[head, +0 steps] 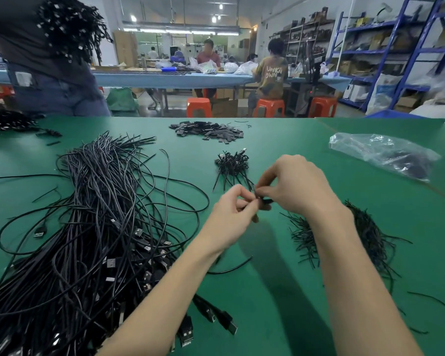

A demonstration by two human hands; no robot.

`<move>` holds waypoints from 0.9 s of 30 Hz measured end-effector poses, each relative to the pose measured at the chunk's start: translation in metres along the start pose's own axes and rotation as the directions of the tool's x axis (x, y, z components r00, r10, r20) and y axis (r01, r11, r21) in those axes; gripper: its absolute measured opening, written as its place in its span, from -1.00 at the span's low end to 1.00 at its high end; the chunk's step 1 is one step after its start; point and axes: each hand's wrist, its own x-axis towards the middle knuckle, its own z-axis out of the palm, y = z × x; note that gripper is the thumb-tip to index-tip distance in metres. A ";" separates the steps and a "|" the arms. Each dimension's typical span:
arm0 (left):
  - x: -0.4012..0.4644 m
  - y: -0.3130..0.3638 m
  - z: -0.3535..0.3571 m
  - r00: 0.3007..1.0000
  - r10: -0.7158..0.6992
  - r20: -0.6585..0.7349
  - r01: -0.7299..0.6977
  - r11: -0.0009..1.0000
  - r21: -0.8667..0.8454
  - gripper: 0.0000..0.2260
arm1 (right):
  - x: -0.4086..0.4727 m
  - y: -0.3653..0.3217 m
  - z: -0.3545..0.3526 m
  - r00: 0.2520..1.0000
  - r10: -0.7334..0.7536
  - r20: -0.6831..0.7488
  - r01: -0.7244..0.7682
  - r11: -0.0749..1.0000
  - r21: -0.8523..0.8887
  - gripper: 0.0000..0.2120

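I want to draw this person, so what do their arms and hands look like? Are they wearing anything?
The left forearm and right forearm are bare down to the picture's edge, so no sleeves show. The bare left hand and bare right hand wear no gloves, and no ring, watch or bracelet shows on either.

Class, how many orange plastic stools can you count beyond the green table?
3 orange stools. One stands left of the cardboard box, one under the seated person in the printed shirt, one further right. More may be hidden behind the blue table.
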 end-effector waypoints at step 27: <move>0.004 -0.015 -0.006 0.910 0.036 -0.414 -0.098 0.987 -0.130 -0.91 | -0.009 -0.025 0.019 0.998 -0.053 -0.021 0.056 0.951 0.304 -0.81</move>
